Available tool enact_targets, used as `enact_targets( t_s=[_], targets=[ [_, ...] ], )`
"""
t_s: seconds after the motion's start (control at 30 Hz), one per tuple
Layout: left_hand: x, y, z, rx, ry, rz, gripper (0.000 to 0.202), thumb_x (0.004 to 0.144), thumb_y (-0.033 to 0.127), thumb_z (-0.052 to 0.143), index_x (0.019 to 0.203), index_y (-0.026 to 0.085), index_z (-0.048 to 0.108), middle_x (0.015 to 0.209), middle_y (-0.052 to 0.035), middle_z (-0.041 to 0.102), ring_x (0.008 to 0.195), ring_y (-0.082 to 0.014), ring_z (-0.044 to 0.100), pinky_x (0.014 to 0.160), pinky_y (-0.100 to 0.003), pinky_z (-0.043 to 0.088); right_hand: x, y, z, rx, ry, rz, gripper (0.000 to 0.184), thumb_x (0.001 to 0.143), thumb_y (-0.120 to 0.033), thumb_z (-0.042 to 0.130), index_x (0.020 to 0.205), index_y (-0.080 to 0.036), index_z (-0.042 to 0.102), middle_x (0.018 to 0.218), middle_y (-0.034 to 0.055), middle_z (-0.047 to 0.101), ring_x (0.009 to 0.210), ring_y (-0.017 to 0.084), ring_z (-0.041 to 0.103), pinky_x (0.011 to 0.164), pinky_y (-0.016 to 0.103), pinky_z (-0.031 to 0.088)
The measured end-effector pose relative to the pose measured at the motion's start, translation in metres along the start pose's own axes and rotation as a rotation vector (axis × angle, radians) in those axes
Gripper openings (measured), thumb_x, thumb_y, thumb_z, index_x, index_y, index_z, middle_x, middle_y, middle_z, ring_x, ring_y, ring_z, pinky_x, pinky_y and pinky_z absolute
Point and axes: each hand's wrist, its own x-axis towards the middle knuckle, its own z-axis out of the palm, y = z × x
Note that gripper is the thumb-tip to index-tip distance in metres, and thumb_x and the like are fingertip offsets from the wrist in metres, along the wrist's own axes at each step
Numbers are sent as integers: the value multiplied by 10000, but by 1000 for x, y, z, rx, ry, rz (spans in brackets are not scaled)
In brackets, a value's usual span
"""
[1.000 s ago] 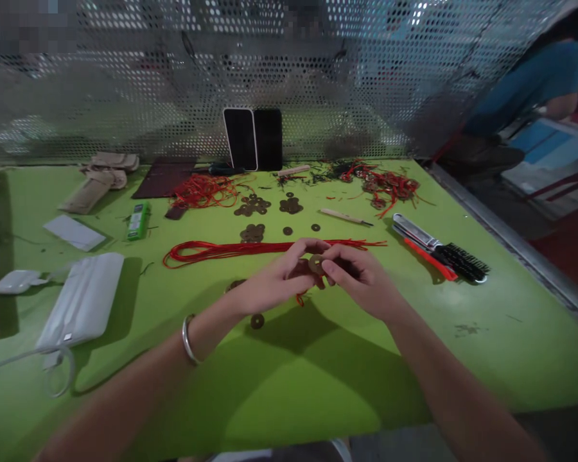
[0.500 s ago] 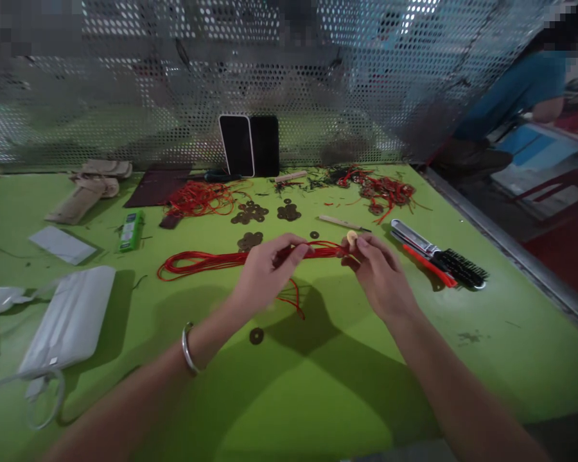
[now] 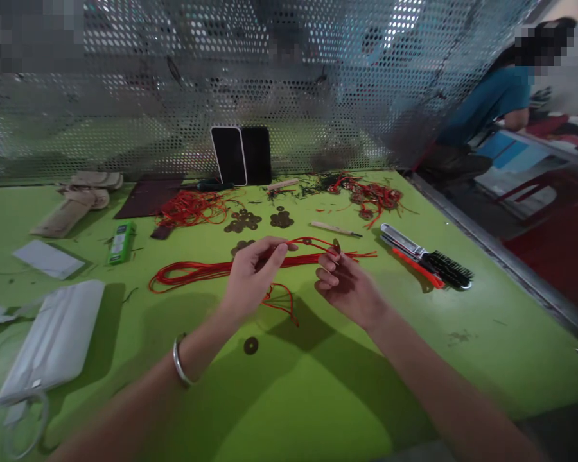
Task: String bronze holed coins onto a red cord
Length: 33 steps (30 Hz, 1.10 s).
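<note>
My left hand (image 3: pixel 255 279), a silver bangle on its wrist, pinches a red cord (image 3: pixel 316 240) between thumb and fingertips. The cord arches across to my right hand (image 3: pixel 351 289), whose fingers are closed on its other part. A dark round coin (image 3: pixel 336 246) with a centre hole stands at my right fingertips; whether the cord passes through it I cannot tell. Below my left hand a loose cord end (image 3: pixel 289 301) curls down. Under both hands lies a long bundle of red cords (image 3: pixel 187 273). A single coin (image 3: pixel 251 345) rests nearer to me.
Coin piles (image 3: pixel 243 221) and a red cord tangle (image 3: pixel 192 208) lie behind. Right are a pen-like tool (image 3: pixel 334 228), a hairbrush (image 3: pixel 447 268) and knotted red pieces (image 3: pixel 378 196). Left are a green box (image 3: pixel 121 242) and a white power bank (image 3: pixel 58 346). Two phone-like panels (image 3: pixel 230 156) lean on the mesh.
My right hand has moved left and turned, and the coin now shows dark and nearly edge-on. The held cord has lifted into an arch above the bundle. The view has shifted slightly.
</note>
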Motion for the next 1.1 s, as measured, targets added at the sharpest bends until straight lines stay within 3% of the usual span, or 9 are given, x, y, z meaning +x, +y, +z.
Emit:
enact_targets(
  t_s=[0.27, 0.43, 0.83, 1.1],
  targets=[
    [0, -1, -2, 77, 10, -3, 271, 864, 404, 541, 897, 179, 688, 692, -14, 616, 538, -94, 433, 453, -220, 286, -4, 3, 3, -65, 4, -9, 242, 881, -429, 452, 745, -239, 389, 710, -25, 304, 527, 112, 280, 526, 243, 383],
    [-1, -3, -2, 93, 6, -4, 270, 871, 406, 531, 913, 180, 673, 628, -7, 574, 575, -115, 473, 460, -218, 296, -3, 5, 2, -28, -67, 0, 250, 882, -425, 472, 744, -233, 388, 686, -37, 317, 513, 102, 289, 536, 232, 380],
    [-3, 6, 1, 66, 18, -21, 241, 845, 369, 562, 858, 167, 693, 620, 11, 547, 474, -72, 309, 421, -220, 220, -3, 9, 4, -115, -64, -60, 242, 848, -436, 546, 783, -236, 428, 659, -48, 378, 510, 94, 347, 545, 242, 367],
    [-4, 13, 1, -61, 45, -64, 243, 834, 382, 575, 844, 165, 683, 523, 47, 390, 457, -73, 265, 411, -230, 170, -4, 9, 6, -59, -81, -47, 246, 851, -420, 572, 769, -223, 451, 652, -47, 387, 505, 87, 333, 523, 240, 336]
  ],
)
